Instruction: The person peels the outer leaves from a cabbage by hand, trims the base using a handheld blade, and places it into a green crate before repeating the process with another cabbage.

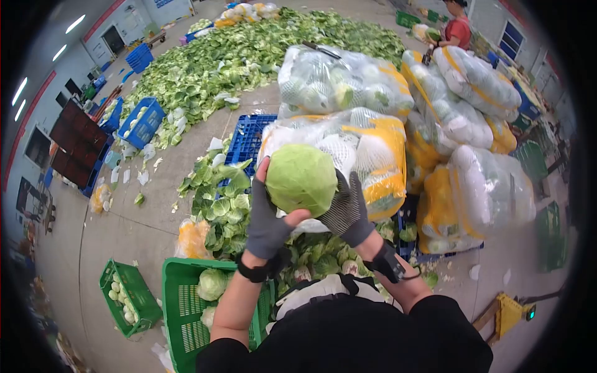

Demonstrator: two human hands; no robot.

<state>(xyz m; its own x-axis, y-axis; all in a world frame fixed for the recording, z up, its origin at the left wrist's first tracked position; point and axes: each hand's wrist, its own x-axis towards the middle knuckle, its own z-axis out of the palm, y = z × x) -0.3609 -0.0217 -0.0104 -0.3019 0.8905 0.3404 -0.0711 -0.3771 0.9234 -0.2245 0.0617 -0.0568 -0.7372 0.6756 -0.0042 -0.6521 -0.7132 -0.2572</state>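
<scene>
A round green cabbage (301, 179) is held up in front of me between both gloved hands. My left hand (268, 214) cups its left and lower side, the bare thumb lying across the front. Against its lower right side presses my right hand (348, 210), in a striped grey glove. Just behind the cabbage lies a clear plastic bag of net-wrapped cabbages (373, 155) with yellow bands. Below my left forearm is a green crate (186, 311) with a few pale cabbages (212, 284) in it.
More filled bags (491, 186) are stacked at right on blue pallets (249, 133). Loose leaves (224, 205) litter the floor, with a large leaf heap (205, 68) behind. A smaller green crate (130, 298) and blue crate (142, 121) stand left. A person in red (457, 31) is far right.
</scene>
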